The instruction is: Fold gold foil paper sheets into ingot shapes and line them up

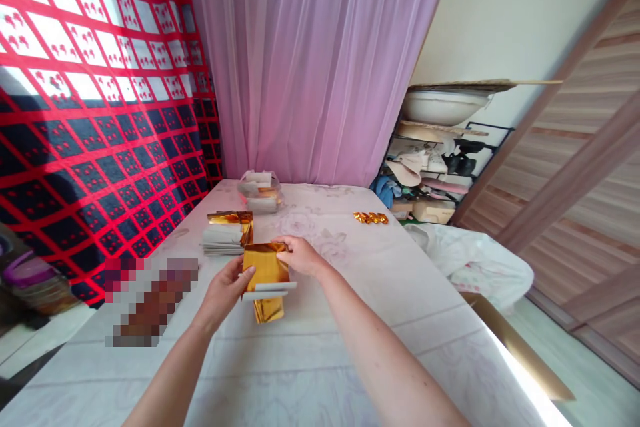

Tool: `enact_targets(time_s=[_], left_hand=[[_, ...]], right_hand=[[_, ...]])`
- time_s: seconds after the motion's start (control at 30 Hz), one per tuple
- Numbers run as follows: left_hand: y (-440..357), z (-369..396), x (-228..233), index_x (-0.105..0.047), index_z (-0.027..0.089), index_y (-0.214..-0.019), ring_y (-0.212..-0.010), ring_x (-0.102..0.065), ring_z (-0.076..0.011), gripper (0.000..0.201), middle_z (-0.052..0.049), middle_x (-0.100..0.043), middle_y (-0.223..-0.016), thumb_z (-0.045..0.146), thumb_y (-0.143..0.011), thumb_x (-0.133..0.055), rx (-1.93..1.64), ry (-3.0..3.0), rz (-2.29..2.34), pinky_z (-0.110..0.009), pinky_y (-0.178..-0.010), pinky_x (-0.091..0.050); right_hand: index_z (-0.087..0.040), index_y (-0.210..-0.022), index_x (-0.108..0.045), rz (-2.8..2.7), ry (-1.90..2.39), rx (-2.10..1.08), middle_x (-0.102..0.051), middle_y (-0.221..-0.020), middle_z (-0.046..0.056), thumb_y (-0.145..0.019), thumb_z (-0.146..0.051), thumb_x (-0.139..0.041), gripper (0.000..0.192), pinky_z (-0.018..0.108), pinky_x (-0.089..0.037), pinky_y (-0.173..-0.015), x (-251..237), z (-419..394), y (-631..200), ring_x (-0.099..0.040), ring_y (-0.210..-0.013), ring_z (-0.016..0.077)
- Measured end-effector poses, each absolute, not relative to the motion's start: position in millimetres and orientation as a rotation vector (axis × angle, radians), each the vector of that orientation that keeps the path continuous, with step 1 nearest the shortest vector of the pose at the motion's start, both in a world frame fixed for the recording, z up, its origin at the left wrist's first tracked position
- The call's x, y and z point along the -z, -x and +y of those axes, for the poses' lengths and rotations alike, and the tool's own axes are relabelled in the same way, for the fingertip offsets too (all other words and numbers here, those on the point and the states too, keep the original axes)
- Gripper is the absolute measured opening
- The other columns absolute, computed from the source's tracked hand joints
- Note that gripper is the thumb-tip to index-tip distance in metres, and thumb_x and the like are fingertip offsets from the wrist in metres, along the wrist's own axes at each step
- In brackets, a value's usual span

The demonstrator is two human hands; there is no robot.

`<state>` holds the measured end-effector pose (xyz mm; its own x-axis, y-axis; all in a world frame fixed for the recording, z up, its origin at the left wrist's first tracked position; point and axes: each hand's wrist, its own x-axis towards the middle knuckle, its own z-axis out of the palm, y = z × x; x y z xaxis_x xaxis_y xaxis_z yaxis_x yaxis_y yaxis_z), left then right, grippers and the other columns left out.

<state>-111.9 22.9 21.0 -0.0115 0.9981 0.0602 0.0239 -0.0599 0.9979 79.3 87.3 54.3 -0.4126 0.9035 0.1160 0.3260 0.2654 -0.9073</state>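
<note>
My left hand [230,283] pinches the left edge of a gold foil paper sheet [266,265], thumb on top. My right hand [300,255] grips its upper right corner. Along the sheet's near edge, pale grey strips show, perhaps its folded-over back. Another piece of gold foil paper [269,310] sticks out below, on the near side; whether it is joined to the held sheet I cannot tell. Just beyond my left hand lies a stack of grey-backed foil papers [223,240], with gold foil at its far and right sides.
A clear plastic bag [260,195] of papers sits at the table's [350,340] far end. Several folded gold pieces [371,218] lie in a row at right. A blurred-out patch [157,303] covers something at left. Beyond the right edge are a white bag [480,260] and a shelf rack [440,167].
</note>
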Motion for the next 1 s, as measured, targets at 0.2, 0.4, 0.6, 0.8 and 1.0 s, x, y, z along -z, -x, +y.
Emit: enact_targets(time_s=[0.2,0.4,0.6,0.8,1.0], left_hand=[[112,27,-8,-0.065,0.016,-0.09,-0.074,-0.072,-0.0235,0.057,-0.007,-0.074,-0.081,0.067,-0.064,-0.07,-1.189,-1.332,1.386,-0.034,-0.066,-0.056],[115,42,9,-0.065,0.019,-0.084,-0.059,-0.067,-0.0183,0.028,-0.001,-0.071,-0.065,0.043,-0.071,-0.068,-1.087,-1.403,1.654,-0.026,-0.055,-0.048],[122,48,5,-0.068,0.021,-0.094,-0.061,-0.068,-0.0189,0.025,0.0,-0.072,-0.067,0.029,-0.071,-0.063,-0.959,-1.518,1.872,-0.025,-0.056,-0.044],[127,41,-14,-0.068,0.017,-0.1,-0.08,-0.07,-0.0234,0.028,-0.01,-0.073,-0.098,0.029,-0.076,-0.059,-1.036,-1.693,2.082,-0.031,-0.069,-0.05],[60,-8,-23,-0.067,0.023,-0.111,-0.11,-0.061,-0.0252,0.028,-0.01,-0.068,-0.114,0.026,-0.088,-0.051,-1.147,-2.196,1.844,-0.041,-0.098,-0.045]], right_hand=[[-0.02,-0.112,-0.069,-1.86,1.195,-1.062,-0.074,-0.105,0.001,-0.071,-0.005,-0.05,0.047,0.027,-0.053,-0.083,-30,90,-82,-0.067,-0.089,0.0151],[-0.023,-0.108,-0.071,-1.802,1.375,-0.944,-0.074,-0.105,0.0,-0.071,-0.006,-0.051,0.045,0.027,-0.05,-0.088,-11,88,-95,-0.067,-0.097,0.0162],[-0.021,-0.091,-0.073,-1.764,1.495,-0.847,-0.074,-0.086,0.001,-0.074,-0.012,-0.049,0.03,0.026,-0.049,-0.074,-2,78,-127,-0.066,-0.081,0.0177],[-0.018,-0.086,-0.071,-1.698,1.494,-0.83,-0.07,-0.072,0.0,-0.076,-0.025,-0.052,0.023,0.023,-0.046,-0.061,11,61,-170,-0.063,-0.067,0.0163],[-0.019,-0.09,-0.07,-1.635,1.484,-0.775,-0.071,-0.075,0.0,-0.079,-0.033,-0.047,0.029,0.025,-0.049,-0.063,25,35,-207,-0.064,-0.069,0.0174]])
